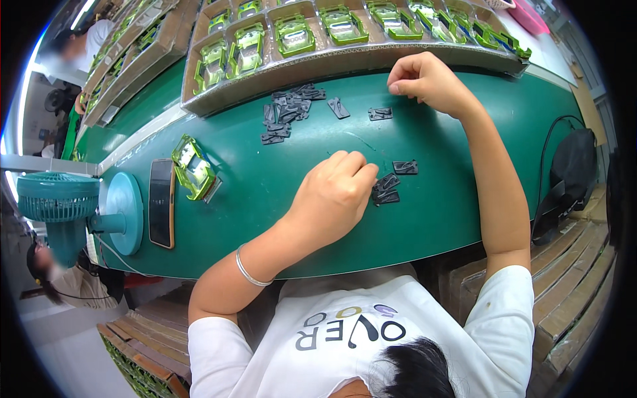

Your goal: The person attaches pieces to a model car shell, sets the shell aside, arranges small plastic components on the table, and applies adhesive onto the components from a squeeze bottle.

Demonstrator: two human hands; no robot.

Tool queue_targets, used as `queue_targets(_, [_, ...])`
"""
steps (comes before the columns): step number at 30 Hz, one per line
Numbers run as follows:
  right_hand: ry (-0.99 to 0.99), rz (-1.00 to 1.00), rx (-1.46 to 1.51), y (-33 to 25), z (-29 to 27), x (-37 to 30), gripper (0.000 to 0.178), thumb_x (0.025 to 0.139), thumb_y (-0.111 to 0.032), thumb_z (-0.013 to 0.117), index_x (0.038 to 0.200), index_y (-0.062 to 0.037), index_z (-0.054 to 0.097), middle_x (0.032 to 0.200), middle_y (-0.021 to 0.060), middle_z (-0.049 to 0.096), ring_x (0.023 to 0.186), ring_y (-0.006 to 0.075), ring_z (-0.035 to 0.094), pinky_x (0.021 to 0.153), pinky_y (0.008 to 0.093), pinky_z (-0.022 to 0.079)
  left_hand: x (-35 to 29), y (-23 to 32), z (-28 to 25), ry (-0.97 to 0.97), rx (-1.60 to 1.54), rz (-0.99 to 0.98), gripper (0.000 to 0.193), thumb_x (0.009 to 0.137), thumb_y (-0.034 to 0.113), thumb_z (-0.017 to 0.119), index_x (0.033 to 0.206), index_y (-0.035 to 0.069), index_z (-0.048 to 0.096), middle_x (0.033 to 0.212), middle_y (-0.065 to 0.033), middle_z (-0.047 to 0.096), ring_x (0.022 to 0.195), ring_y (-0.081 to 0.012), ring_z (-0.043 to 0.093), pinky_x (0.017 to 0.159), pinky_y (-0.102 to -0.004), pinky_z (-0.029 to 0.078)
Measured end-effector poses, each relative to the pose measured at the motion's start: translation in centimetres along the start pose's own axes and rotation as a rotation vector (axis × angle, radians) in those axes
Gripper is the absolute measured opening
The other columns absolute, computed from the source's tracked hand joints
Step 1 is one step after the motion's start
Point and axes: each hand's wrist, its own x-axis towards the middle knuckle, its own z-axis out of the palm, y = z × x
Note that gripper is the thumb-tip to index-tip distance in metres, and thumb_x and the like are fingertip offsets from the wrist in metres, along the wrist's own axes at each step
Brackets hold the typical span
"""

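My left hand [335, 192] is curled closed over the green table, its fingertips turned down and hidden. A small stack of dark grey plastic pieces [385, 188] lies just right of it, and one more flat dark piece [405, 167] sits slightly farther back. Farther off to the right, my right hand [430, 83] has thumb and fingers pressed together. Whatever it may hold does not show. Below and left of its fingertips a single dark piece [381, 114] lies flat, with another tilted one [338, 108] beside it. A loose heap of such pieces [288, 111] is farther left.
A divided cardboard box [345, 61] of green plastic frames stands along the back. One green frame [193, 167] lies at left, near a phone [162, 203] and a teal fan [125, 212]. A black bag [574, 166] hangs at right; other people are off to the left.
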Motion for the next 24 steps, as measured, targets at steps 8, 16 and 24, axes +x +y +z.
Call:
queue_targets(8, [-0.114, 0.066, -0.117, 0.6, 0.3, 0.5, 0.010, 0.071, -0.008, 0.064, 0.074, -0.0001, 0.059, 0.063, 0.0006, 0.055, 0.058, 0.0074, 0.048, 0.051, 0.0236, 0.040, 0.1, -0.4, 0.8, 0.018, -0.101, 0.079, 0.018, 0.067, -0.001, 0.062, 0.085, 0.001, 0.060, 0.082, -0.0091, 0.053, 0.073, -0.0244, 0.051, 0.063, -0.0331, 0.044])
queue_targets(16, [-0.147, -0.079, -0.231, 0.6, 0.8, 0.3, 0.012, 0.063, -0.006, 0.066, 0.067, 0.0000, 0.056, 0.058, 0.0037, 0.053, 0.058, 0.0105, 0.049, 0.053, 0.0266, 0.041, -2.6, -1.3, -5.3, 0.359, 0.084, -0.024, 0.027, 0.066, 0.004, 0.065, 0.092, 0.001, 0.058, 0.094, -0.0128, 0.054, 0.083, -0.0280, 0.052, 0.074, -0.0362, 0.043])
queue_targets(24, [-0.153, -0.011, -0.132, 0.0, 1.8, 0.5, 0.010, 0.066, -0.003, 0.064, 0.068, 0.0001, 0.054, 0.059, -0.0007, 0.049, 0.057, 0.0066, 0.044, 0.052, 0.0216, 0.036, -17.4, -12.1, -11.5, 0.340, 0.545, -0.957, 0.069, 0.070, 0.031, 0.066, 0.123, -0.003, 0.038, 0.120, -0.0211, 0.047, 0.113, -0.0348, 0.042, 0.096, -0.0394, 0.032])
